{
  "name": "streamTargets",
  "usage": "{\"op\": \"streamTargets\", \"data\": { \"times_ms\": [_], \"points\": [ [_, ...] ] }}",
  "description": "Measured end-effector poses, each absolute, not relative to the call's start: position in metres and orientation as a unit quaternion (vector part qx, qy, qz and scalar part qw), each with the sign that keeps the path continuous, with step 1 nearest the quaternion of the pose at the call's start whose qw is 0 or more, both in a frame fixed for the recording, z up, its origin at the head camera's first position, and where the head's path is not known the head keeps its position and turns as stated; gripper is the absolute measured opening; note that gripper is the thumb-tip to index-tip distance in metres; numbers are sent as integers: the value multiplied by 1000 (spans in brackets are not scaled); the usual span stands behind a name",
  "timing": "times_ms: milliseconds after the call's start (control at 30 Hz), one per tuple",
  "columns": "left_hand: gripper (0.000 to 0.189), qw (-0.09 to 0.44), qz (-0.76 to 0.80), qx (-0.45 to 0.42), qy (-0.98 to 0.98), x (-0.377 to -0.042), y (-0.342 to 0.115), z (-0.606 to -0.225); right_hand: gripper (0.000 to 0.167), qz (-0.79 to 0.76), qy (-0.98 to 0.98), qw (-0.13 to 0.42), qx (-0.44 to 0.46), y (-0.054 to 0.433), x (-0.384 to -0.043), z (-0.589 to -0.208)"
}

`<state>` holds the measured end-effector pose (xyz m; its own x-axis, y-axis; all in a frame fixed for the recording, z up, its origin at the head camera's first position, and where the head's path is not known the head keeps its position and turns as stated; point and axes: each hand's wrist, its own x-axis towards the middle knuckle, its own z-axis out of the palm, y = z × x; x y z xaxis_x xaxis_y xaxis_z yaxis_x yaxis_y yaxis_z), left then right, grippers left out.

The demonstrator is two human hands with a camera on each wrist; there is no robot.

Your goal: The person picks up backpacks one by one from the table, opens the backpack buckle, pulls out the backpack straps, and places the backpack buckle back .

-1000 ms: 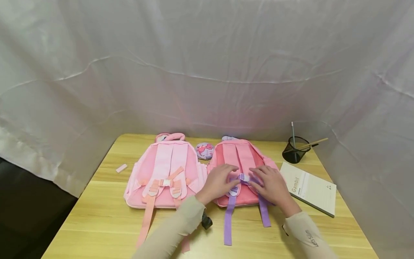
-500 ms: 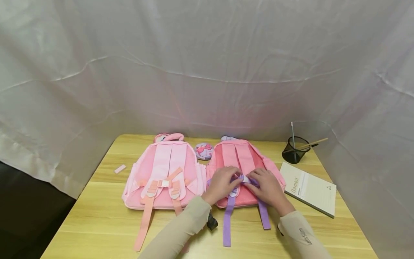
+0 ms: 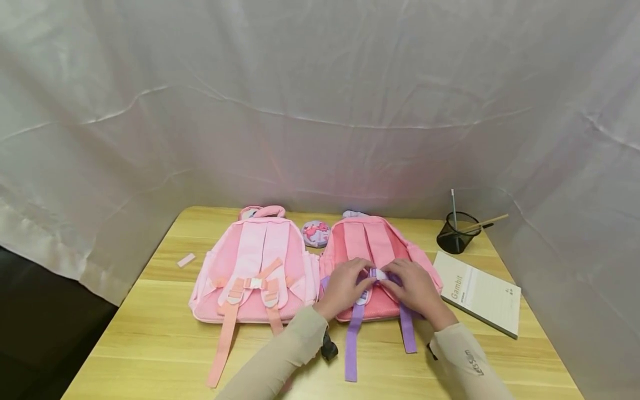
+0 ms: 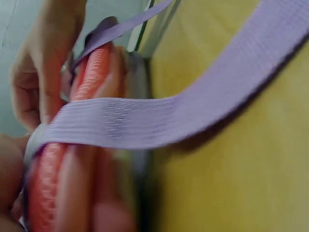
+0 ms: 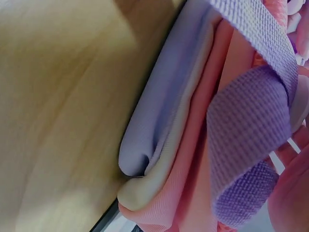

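Note:
On the table lies a coral-pink backpack (image 3: pixel 350 233), straps upward, with a small white-and-purple side-release buckle (image 3: pixel 378 274) across its middle. My left hand (image 3: pixel 344 286) pinches the buckle's left end between thumb and fingers. From the right, my right hand (image 3: pixel 416 289) pinches its other end. Whether the two halves are fully joined cannot be told. Purple webbing straps (image 3: pixel 352 344) hang off the backpack's lower edge onto the table. In the left wrist view a purple strap (image 4: pixel 130 123) crosses in front; in the right wrist view a folded purple strap (image 5: pixel 248 125) partly covers my hand.
Left of it lies a light-pink backpack (image 3: pixel 252 244) with orange straps (image 3: pixel 225 344). A round patterned pouch (image 3: pixel 315 234) sits between the backpacks. To the right are a notebook (image 3: pixel 487 294) and a black mesh pen holder (image 3: pixel 452 241). A pink eraser-like block (image 3: pixel 186 260) lies far left.
My right hand has moved slightly left and my left hand slightly right. Their fingers have drawn in from a looser spread to a pinch on the buckle.

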<state>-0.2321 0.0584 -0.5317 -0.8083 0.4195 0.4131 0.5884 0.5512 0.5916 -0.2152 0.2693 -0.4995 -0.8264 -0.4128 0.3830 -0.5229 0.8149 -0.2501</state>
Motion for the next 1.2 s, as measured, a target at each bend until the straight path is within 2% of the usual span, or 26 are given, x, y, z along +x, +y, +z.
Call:
{"op": "streamTargets", "data": {
  "times_ms": [267,1200],
  "points": [
    [19,124,-420,-270,-858,-231,60,-548,18,176,-948,124,235,269,-215,-502],
    [21,140,-398,-271,-865,-230,60,-551,19,179,-948,124,232,270,-215,-508]
  ]
}}
